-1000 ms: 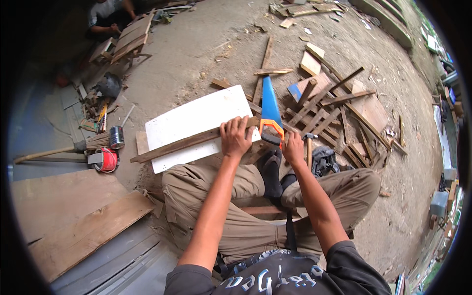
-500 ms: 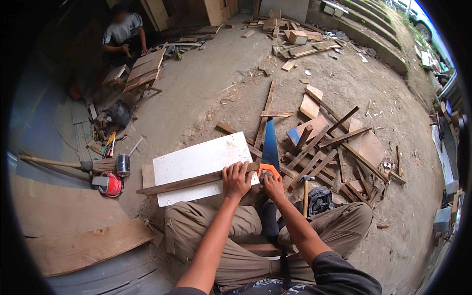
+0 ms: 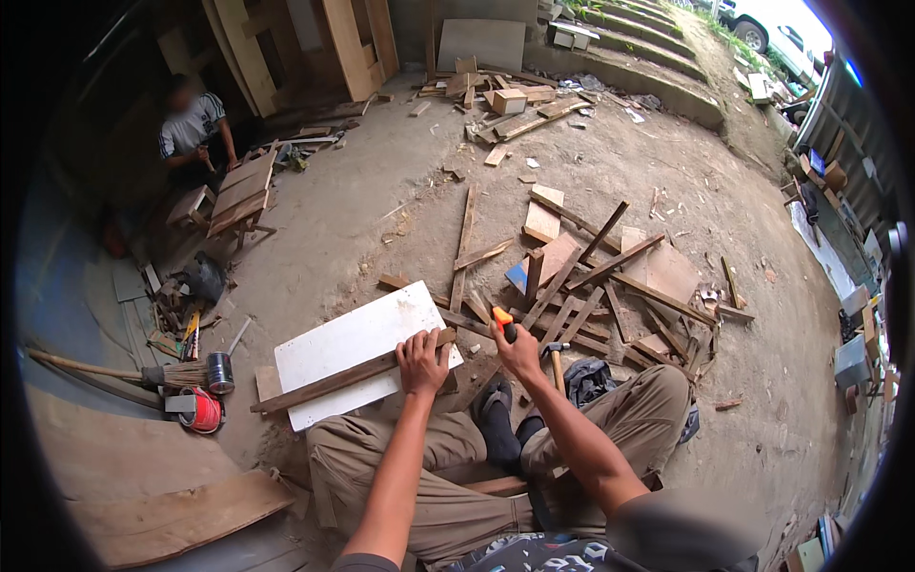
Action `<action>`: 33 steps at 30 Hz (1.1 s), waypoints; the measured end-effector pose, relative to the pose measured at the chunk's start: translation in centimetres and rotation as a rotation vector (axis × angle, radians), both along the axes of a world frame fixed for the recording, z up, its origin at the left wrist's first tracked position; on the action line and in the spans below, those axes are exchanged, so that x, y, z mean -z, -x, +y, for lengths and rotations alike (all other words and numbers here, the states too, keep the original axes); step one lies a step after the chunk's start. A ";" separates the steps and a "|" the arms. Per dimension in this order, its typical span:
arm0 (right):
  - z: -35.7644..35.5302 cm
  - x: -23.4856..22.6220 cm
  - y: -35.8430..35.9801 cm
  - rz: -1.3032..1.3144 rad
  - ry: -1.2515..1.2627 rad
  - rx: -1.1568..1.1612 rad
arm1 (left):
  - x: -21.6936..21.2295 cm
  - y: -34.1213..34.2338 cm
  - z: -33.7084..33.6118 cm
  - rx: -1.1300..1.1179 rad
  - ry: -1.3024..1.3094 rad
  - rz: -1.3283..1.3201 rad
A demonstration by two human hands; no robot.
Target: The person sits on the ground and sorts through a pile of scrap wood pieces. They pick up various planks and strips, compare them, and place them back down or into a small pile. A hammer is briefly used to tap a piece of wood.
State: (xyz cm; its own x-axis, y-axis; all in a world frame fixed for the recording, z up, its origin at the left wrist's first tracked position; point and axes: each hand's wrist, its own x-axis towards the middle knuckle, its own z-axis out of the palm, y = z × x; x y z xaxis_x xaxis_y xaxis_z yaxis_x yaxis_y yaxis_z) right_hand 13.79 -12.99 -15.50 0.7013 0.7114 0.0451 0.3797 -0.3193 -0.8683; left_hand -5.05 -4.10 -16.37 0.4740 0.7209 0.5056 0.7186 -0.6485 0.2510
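My left hand (image 3: 421, 367) grips a dark wooden strip (image 3: 329, 383) near its right end, fingers bent over it. The strip lies across a white board (image 3: 357, 336) in front of my left knee. My right hand (image 3: 518, 355) is closed around the orange-and-black handle of a handsaw (image 3: 502, 318), just right of the strip's end and apart from it. The saw's blade is hard to make out, seemingly blurred or edge-on. Close to my right hand, a hammer (image 3: 557, 370) stands beside a black plastic bag (image 3: 591, 379).
Wooden offcuts (image 3: 610, 276) lie piled ahead to the right, more scraps (image 3: 519, 110) farther back. A broom (image 3: 176, 374), a can (image 3: 219, 372) and a reel of red line (image 3: 202, 412) are on the left. Another person (image 3: 195, 129) works by a small wooden table (image 3: 243, 195).
My right hand has lifted the saw away from the strip's end and turned it, so its broad blue blade no longer shows. My left hand stays on the strip. The view has shifted.
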 end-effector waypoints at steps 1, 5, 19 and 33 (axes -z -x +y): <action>-0.7 -0.7 -0.2 0.019 -0.029 0.054 | 0.4 -0.1 0.1 0.006 0.011 0.010; -4.8 -5.1 3.0 0.250 -0.297 -0.007 | 0.3 0.8 0.3 0.005 0.011 0.025; -10.0 -5.9 9.0 0.275 -0.390 -0.009 | -0.1 0.4 0.7 0.159 0.003 -0.013; -10.9 -5.5 8.3 0.587 -0.343 -0.009 | -0.4 0.2 0.9 0.197 0.058 -0.033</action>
State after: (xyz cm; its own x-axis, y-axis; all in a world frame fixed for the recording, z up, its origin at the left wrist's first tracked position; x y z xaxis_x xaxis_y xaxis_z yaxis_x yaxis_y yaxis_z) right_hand 5.46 -23.85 -10.00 0.6725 0.7308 -0.1167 -0.1836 0.0120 -0.9829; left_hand -5.28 -3.16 -15.92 0.5926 0.6445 0.4831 0.5705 -0.7593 0.3131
